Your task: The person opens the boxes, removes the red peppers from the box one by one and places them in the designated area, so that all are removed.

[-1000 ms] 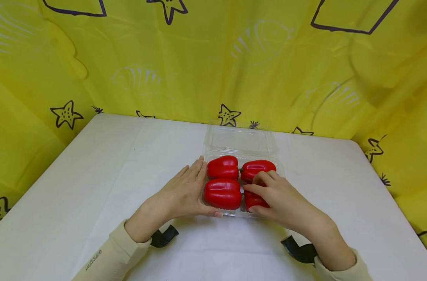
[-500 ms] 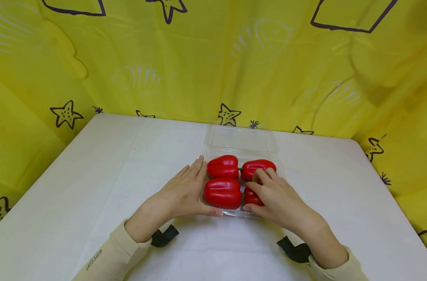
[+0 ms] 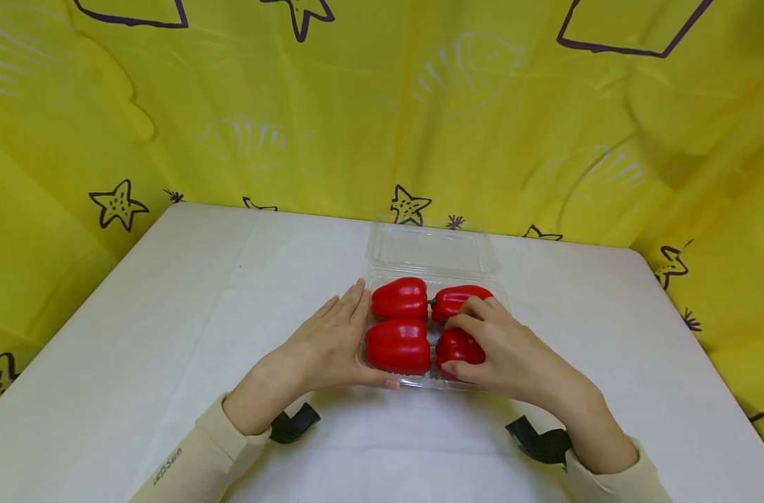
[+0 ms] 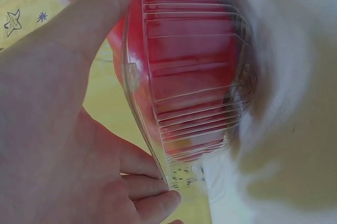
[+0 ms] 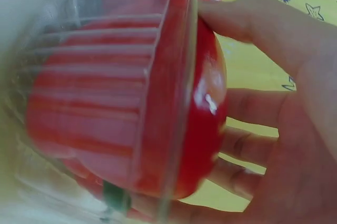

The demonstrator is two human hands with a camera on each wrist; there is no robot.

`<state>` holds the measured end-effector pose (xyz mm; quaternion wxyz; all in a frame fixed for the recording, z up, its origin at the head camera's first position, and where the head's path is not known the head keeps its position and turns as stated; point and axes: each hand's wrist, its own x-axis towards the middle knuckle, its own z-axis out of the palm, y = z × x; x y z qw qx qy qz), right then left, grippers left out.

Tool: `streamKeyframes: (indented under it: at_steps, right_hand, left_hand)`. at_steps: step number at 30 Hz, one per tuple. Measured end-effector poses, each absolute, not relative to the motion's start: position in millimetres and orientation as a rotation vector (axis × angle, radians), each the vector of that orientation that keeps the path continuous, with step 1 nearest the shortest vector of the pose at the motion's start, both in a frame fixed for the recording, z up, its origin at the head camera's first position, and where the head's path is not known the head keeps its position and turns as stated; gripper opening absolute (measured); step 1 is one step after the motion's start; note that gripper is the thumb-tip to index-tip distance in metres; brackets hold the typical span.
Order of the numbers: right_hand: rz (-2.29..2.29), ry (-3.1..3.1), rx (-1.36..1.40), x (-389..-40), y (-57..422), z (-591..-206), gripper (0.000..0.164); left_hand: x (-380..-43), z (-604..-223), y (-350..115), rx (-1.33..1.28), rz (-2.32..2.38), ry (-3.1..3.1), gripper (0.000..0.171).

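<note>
A clear plastic clamshell box holds several red bell peppers, laid in two rows with their green stems toward the middle. My left hand rests against the box's left side, fingers straight and thumb along the front rim. The left wrist view shows a pepper through the ribbed wall. At the front right, my right hand grips a bell pepper, thumb on its near side and fingers curled over its far side. That pepper stands partly above the rim in the right wrist view.
The box's clear lid lies folded back behind it. Under everything is a white table, with a yellow patterned curtain along its back and sides. Dark straps stick out at both wrists.
My right hand has shifted slightly over the front-right pepper, and more of that pepper shows now. Its stem appears at a different angle. The left hand and the box have stayed put.
</note>
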<state>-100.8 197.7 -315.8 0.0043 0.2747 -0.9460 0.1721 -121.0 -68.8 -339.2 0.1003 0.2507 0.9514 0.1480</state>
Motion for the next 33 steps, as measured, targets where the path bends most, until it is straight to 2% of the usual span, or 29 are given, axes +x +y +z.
streamKeyframes:
  at_steps: [5,14,22,33]
  right_hand:
    - [0.606,-2.978,0.888,-101,201,-315,0.051]
    - [0.717,-3.027,0.859,-103,207,-310,0.048]
    - [0.882,-3.120,0.827,-103,217,-305,0.058]
    - [1.068,-3.089,0.801,-111,232,-305,0.052]
  left_hand:
    - [-121,-339,-69,0.743,0.435,2.813,0.129]
    - [-121,-339,-68,0.747,0.425,2.820,0.129]
    - [-120,-338,-68,0.751,0.420,2.823,0.129]
    - [-120,-338,-68,0.737,0.439,2.813,0.129]
